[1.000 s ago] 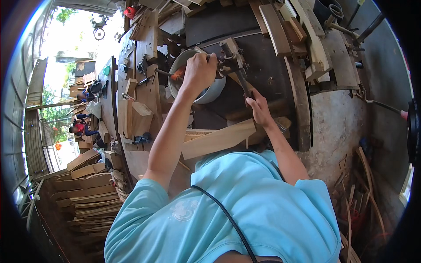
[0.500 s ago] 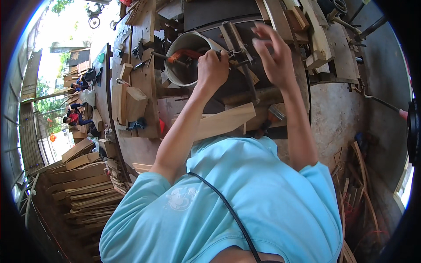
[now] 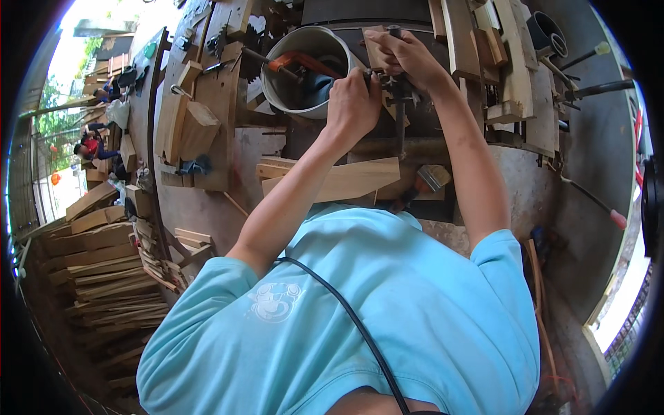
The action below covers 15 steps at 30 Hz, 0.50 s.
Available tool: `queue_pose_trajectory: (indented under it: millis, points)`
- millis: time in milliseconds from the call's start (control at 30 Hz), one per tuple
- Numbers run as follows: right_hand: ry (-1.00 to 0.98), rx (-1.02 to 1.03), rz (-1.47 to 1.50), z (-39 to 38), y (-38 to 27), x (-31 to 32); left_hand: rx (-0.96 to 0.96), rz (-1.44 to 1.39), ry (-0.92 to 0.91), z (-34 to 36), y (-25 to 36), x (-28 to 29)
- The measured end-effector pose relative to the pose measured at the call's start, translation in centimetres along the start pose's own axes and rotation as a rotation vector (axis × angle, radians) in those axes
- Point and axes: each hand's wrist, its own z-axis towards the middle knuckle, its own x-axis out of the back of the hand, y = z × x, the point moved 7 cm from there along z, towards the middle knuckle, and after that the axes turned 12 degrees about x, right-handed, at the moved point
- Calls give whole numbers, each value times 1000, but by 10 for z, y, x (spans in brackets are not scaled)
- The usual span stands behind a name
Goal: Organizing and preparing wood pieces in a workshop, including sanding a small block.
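Observation:
Both hands are at a dark metal bar clamp [image 3: 400, 128] over the workbench. My left hand [image 3: 351, 107] is closed around its left-hand part, next to the bucket rim. Curled over the clamp's upper end is my right hand [image 3: 408, 59], its fingers bent and gripping. The two hands hide much of the clamp's middle. A pale wooden board [image 3: 371, 50] lies partly beneath it. Just left stands a whitish round bucket [image 3: 277, 97], holding an orange curved tool [image 3: 285, 61] and something blue-grey [image 3: 318, 90].
Nearer my body lie a pale wooden plank [image 3: 346, 181] and a wide paintbrush [image 3: 434, 178]. Timber pieces [image 3: 462, 41] are stacked at the right, with a dark bucket [image 3: 545, 33] beyond. Wooden blocks [image 3: 200, 128] sit left; stacked boards [image 3: 104, 277] are lower left. A person [image 3: 93, 144] is farther off.
My right hand, open and raised beside the clamp before, has come down left and closed on its upper end. My left hand keeps its hold. The whole view has shifted slightly.

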Motion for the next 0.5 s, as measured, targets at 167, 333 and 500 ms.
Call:
queue_pose_trajectory:
  millis: [167,333,500]
  points:
    - [221,130,-157,-22,-20,1,-34,-22,-38,-9,10,1]
    - [363,257,-390,-45,-43,-4,-62,-94,-30,-14,18,2]
    - [479,377,-416,-64,-54,-8,-76,-207,-40,-18,23,1]
